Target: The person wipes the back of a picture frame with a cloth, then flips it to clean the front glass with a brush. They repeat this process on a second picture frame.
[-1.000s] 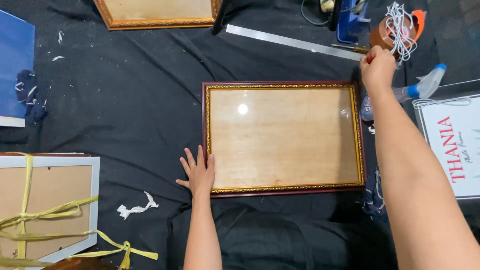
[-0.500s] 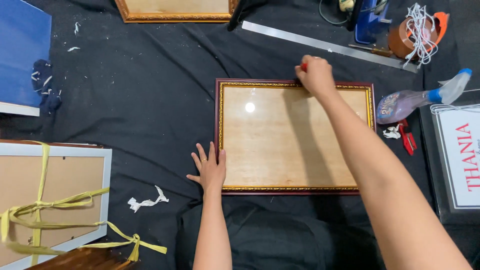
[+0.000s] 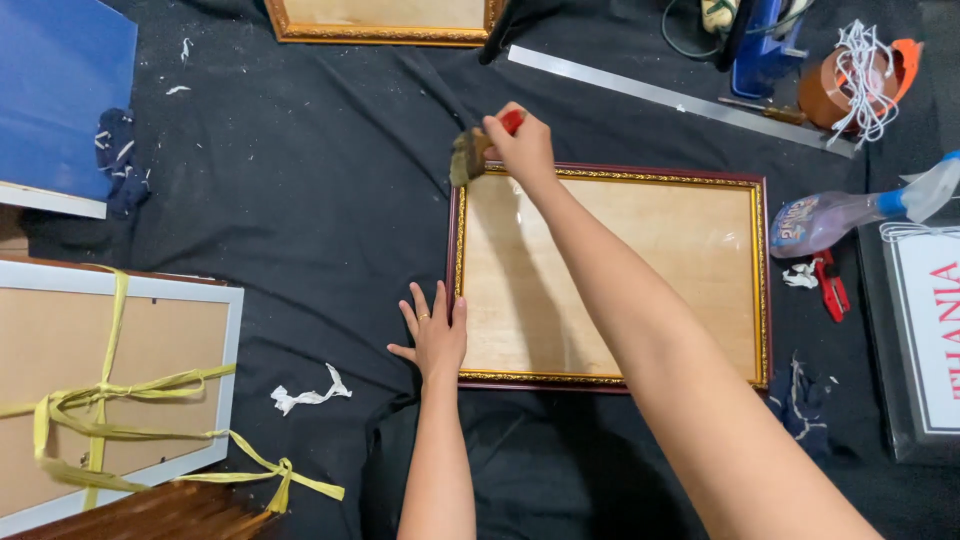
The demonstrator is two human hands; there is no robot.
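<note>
Head view looked straight down on a black cloth spread over the floor. The right hand was closed around the red handle of a paintbrush, whose bristles sat at the top left corner of a gold-and-maroon picture frame lying flat near the middle of the cloth. The left hand lay flat, fingers spread wide, with its fingertips against the frame's left edge near the bottom left corner. A metal ruler lay aslant beyond the frame's top edge, and a spray bottle lay on its side just off the frame's right edge. A white-framed board tied with yellow ribbon rested at the cloth's left edge, with a scrap of white paper between it and the left hand.
</note>
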